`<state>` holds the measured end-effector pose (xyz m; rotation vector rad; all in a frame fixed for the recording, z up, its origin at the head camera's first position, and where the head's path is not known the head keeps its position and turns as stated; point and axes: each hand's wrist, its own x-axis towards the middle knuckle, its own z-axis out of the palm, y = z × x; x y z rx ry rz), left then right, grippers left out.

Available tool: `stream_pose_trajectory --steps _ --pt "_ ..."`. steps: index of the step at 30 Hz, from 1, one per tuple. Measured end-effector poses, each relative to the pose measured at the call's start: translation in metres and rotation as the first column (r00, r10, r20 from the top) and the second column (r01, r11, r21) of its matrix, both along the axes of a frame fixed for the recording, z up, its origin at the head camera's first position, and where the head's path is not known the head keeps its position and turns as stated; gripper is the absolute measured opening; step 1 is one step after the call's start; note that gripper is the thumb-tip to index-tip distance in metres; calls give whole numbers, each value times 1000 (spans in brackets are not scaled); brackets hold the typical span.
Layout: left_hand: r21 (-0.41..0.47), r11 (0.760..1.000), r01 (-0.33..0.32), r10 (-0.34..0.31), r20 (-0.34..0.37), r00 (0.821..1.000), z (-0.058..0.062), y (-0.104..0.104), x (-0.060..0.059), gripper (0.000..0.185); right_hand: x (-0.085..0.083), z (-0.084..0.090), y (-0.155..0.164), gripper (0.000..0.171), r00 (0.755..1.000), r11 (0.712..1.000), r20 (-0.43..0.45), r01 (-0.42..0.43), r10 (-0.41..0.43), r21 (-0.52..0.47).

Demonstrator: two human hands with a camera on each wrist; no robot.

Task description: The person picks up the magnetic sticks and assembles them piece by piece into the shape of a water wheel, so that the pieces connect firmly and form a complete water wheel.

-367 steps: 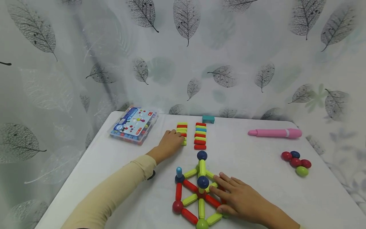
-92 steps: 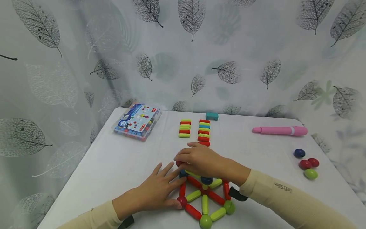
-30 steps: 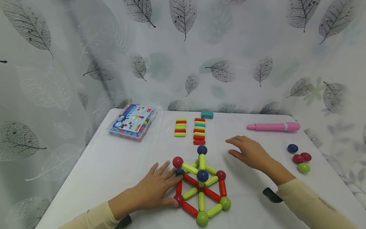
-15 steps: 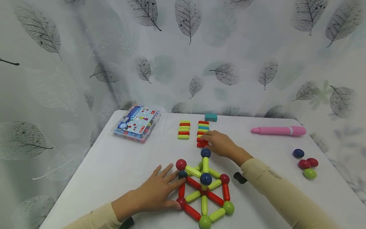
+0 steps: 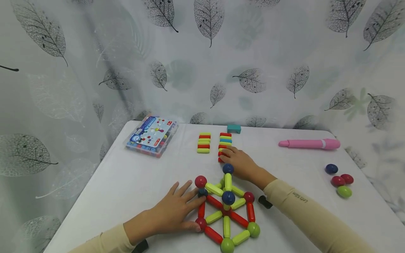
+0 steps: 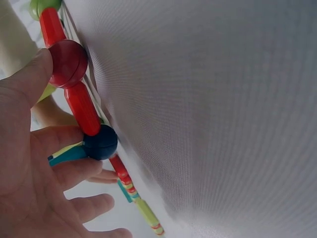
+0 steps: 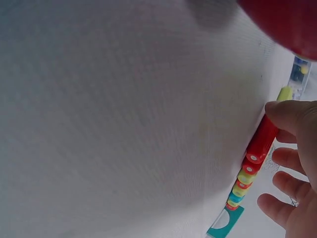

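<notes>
Fingers of the right hand (image 5: pixel 241 163) curl over the near end of the right-hand row of sticks (image 5: pixel 225 143) at frame centre, thumb and fingertips pinching a red stick (image 7: pixel 261 140) there. Low in the frame, the left hand (image 5: pixel 172 213) lies flat with fingers spread, thumb and fingertips touching the left edge of the stick-and-ball structure (image 5: pixel 226 212). Both sit on the white table (image 5: pixel 126 182); four loose balls (image 5: pixel 339 179) lie at the right edge.
</notes>
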<state>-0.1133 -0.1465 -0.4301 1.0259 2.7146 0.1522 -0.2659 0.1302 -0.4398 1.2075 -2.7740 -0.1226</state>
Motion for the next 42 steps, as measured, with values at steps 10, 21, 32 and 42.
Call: stream_pose_trajectory --steps 10,21,32,42 --pt "1 1000 -3 3 8 1000 0 0 0 83 -4 -4 -4 43 996 1000 -81 -26 27 16" --pt "-1 1000 -3 3 -2 1000 0 0 1 82 -5 -9 -5 48 992 999 -122 -24 28 33" --pt "-8 1000 -3 3 2 1000 1 1 1 82 -8 13 0 48 974 998 -224 -19 30 52" --pt "-8 1000 -3 3 15 1000 1 1 0 83 -3 66 -5 43 968 978 -235 -124 83 -166"
